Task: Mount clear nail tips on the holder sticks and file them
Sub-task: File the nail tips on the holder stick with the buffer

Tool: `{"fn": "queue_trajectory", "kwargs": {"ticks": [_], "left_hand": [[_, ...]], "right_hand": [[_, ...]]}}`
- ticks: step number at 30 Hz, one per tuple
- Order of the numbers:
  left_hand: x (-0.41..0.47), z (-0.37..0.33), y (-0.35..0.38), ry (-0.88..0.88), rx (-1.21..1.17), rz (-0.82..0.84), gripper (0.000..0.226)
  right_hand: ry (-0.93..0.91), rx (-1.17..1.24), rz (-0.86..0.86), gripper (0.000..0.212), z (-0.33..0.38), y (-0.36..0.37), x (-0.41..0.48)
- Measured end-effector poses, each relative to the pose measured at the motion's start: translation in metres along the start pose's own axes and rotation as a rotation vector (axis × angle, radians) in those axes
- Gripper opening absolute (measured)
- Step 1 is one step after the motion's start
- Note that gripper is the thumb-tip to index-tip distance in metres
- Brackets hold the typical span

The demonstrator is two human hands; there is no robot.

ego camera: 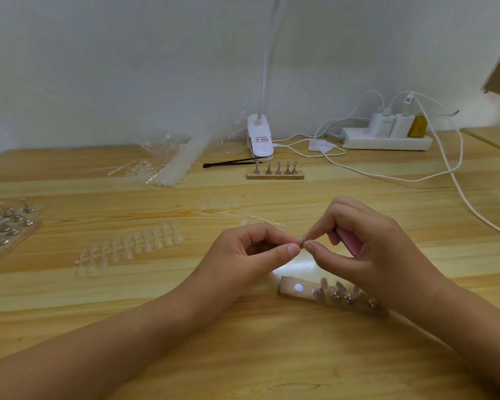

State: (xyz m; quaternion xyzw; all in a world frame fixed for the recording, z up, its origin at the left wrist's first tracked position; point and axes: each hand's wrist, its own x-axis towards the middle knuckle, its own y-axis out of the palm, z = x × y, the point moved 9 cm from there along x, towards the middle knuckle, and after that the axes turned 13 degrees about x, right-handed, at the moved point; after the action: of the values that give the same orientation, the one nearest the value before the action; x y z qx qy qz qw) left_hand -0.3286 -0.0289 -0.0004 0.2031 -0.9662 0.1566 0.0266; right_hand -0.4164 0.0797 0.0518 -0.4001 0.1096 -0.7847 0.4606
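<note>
On the wooden table [272, 356] the work looked partly done. The largest supply, a heap of clear tip strips [173, 164] in loose wrapping, lay far back on the left, and a full-looking strip of nail tips [130, 246] lay nearer, left of the hands, so plenty of stock seemed untouched. At the left edge sat boards of spare holders [6, 226], which looked bare, though they were too blurred to be sure. A far block [274, 176] near the lamp clip [259, 137] carried five upright sticks; whether they bore tips was too small to tell. The near block [289, 293], just beneath the right wrist, held three sticks with clear tips [337, 291] and a fourth stick beside them that was partly hidden, while a white dot [298, 288] marked an open place at its left end. Above that block the left hand [260, 252] pinched a small piece [303, 242] between thumb and forefinger. The right hand [367, 249] pinched the same piece from the other side, with a pink file [350, 241] clamped under its curled fingers. That piece was probably a stick being fitted with its tip, so filing it and filling the open place likely remained.
</note>
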Motion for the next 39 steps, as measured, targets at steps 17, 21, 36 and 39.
{"fn": "queue_trajectory", "kwargs": {"ticks": [17,21,36,39], "left_hand": [[0.001,0.001,0.003,-0.059,0.022,0.03,0.035],[0.001,0.0,0.004,-0.056,0.022,0.047,0.03],[0.004,0.004,0.001,-0.047,0.003,0.015,0.033],[0.004,0.003,0.0,-0.037,-0.017,0.017,0.024]], "right_hand": [[-0.127,-0.151,-0.057,0.013,0.025,-0.009,-0.001],[-0.115,-0.146,-0.008,0.018,0.025,0.0,-0.001],[0.409,0.579,-0.009,0.032,-0.017,0.002,-0.001],[0.427,0.648,0.025,0.031,-0.015,0.008,-0.002]]}}
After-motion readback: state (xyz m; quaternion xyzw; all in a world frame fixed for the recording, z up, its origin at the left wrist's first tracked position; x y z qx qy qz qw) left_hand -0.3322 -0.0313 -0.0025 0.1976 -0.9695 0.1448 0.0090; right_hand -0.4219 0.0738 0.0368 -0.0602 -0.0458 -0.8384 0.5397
